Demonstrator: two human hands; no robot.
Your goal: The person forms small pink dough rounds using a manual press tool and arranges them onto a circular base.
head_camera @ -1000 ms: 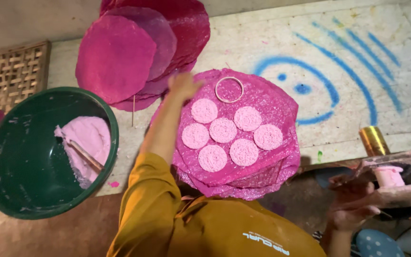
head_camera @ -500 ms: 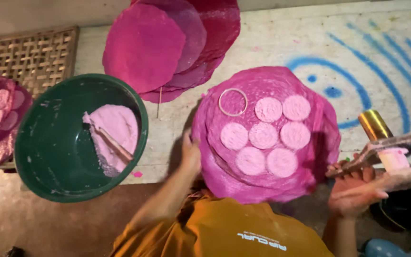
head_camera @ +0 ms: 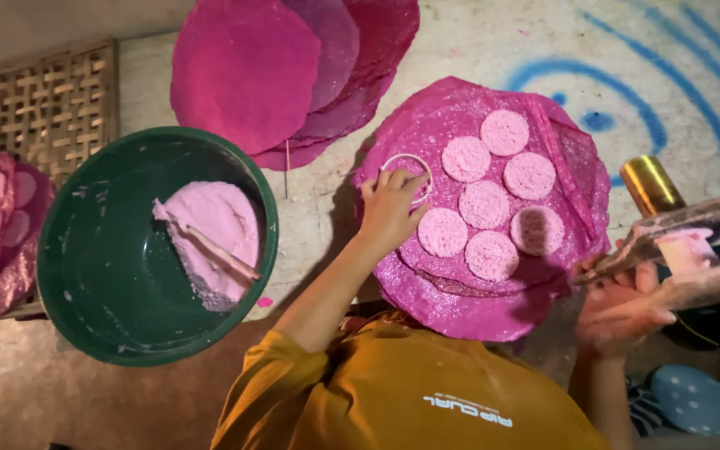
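Left hand (head_camera: pixel 391 204) fingertips on white ring (head_camera: pixel 407 171)

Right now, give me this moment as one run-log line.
left hand: on white ring mould, atop pink sheet | right hand: holds wooden stick with pink paste | seven pink discs laid | green basin: paste inside

My left hand (head_camera: pixel 389 208) rests on the white metal ring (head_camera: pixel 407 172), left of the pale pink dough discs (head_camera: pixel 483 204) on the round magenta sheet (head_camera: pixel 572 179); the green plastic basin (head_camera: pixel 93 250) sits further left.
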